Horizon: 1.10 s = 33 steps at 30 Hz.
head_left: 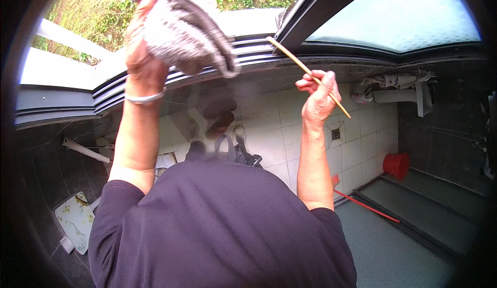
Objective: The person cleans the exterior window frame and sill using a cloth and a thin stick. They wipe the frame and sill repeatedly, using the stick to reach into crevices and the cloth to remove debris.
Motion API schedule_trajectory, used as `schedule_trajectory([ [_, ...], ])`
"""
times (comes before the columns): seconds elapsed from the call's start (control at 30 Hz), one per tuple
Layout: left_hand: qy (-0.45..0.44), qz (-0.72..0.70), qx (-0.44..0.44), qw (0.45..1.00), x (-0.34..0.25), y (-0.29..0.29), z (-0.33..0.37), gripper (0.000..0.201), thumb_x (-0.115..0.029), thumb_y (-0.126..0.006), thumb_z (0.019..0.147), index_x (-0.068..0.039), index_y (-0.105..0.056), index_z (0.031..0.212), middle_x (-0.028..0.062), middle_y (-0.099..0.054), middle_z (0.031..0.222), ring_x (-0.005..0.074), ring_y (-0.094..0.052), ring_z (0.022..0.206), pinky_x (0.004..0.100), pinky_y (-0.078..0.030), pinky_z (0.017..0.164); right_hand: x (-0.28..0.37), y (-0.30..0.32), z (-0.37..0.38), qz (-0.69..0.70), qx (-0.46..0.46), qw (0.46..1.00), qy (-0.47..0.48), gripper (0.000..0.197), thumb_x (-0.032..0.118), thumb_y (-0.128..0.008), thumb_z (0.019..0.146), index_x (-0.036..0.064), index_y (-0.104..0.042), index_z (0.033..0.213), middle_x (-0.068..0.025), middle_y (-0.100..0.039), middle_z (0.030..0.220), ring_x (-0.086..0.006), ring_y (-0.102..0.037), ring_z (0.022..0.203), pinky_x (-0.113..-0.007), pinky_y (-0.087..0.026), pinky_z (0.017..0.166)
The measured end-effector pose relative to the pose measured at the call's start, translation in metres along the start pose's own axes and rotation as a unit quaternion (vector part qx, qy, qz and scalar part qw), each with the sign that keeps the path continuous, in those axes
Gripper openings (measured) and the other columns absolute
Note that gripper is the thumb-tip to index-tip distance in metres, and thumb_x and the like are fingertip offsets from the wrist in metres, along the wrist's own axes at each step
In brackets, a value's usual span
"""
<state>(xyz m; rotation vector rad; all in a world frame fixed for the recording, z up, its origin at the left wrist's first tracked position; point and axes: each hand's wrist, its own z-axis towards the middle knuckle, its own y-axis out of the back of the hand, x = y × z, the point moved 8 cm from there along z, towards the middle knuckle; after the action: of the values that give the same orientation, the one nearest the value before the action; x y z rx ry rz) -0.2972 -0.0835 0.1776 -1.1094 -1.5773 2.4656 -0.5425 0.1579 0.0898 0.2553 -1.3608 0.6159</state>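
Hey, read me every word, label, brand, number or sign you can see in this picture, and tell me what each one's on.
None: no readable text shows on the cloth, the stick, the dark shirt or the red bucket.
The pale panel at left bears a plant-like pattern, not legible writing.
The dim edges are too dark to rule out small print.

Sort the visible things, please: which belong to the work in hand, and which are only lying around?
Work in hand:
speckled cloth, held in the left hand
thin stick, held in the right hand
window track, near both hands

Apparently just lying around:
red bucket
long red handle
flower-patterned board
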Motion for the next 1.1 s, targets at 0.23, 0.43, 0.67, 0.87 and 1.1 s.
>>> schedule_trajectory([
  [0.23, 0.052, 0.075, -0.31, 0.946, 0.098, 0.116, -0.034, 0.024, -0.008, -0.064, 0.09, -0.008, -0.056, 0.113, 0.0072, -0.064, 0.106, 0.0195, -0.064, 0.096, 0.0374, -0.055, 0.084, 0.018, 0.014, -0.013, -0.071, -0.008, 0.996, 0.06, 0.043, 0.031, -0.042, 0.104, -0.0035, -0.061, 0.087, -0.0103, -0.064, 0.071, -0.0154, -0.065, 0.056, -0.024, -0.052, 0.051],
  [0.43, 0.161, 0.035, -0.295, 0.941, 0.107, 0.131, -0.051, 0.024, -0.017, -0.059, 0.095, -0.004, -0.058, 0.115, 0.0109, -0.066, 0.11, 0.0229, -0.065, 0.1, 0.0388, -0.055, 0.087, 0.02, -0.049, 0.003, -0.128, 0.17, 0.972, 0.101, 0.03, 0.012, -0.048, 0.1, -0.0044, -0.062, 0.079, -0.008, -0.059, 0.066, -0.0117, -0.06, 0.052, -0.023, -0.046, 0.047],
  [0.67, 0.197, -0.07, -0.177, 0.962, 0.081, 0.083, -0.064, 0.03, -0.012, -0.057, 0.095, 0.0, -0.056, 0.122, 0.014, -0.065, 0.113, 0.0246, -0.065, 0.101, 0.0395, -0.054, 0.093, 0.019, -0.092, 0.022, -0.247, 0.237, 0.925, 0.166, 0.025, 0.012, -0.053, 0.098, -0.0024, -0.064, 0.081, -0.0055, -0.059, 0.064, -0.0101, -0.06, 0.051, -0.024, -0.046, 0.046],
  [0.87, 0.133, 0.065, -0.17, 0.974, 0.038, 0.128, -0.075, 0.037, -0.006, -0.058, 0.092, 0.005, -0.052, 0.127, 0.0181, -0.062, 0.119, 0.0263, -0.064, 0.105, 0.0409, -0.053, 0.093, 0.014, -0.122, 0.004, -0.373, 0.271, 0.82, 0.338, 0.013, 0.004, -0.058, 0.091, -0.0005, -0.064, 0.081, -0.0114, -0.061, 0.068, -0.0214, -0.062, 0.055, -0.031, -0.05, 0.052],
  [1.1, 0.018, 0.022, -0.099, 0.995, -0.089, 0.063, -0.082, 0.048, -0.012, -0.044, 0.097, 0.01, -0.037, 0.138, 0.0228, -0.055, 0.128, 0.0307, -0.056, 0.118, 0.0456, -0.042, 0.105, -0.008, -0.119, 0.034, -0.305, 0.263, 0.895, 0.194, 0.018, 0.008, -0.06, 0.09, -0.0004, -0.063, 0.075, -0.0136, -0.06, 0.062, -0.0265, -0.058, 0.053, -0.036, -0.045, 0.053],
])
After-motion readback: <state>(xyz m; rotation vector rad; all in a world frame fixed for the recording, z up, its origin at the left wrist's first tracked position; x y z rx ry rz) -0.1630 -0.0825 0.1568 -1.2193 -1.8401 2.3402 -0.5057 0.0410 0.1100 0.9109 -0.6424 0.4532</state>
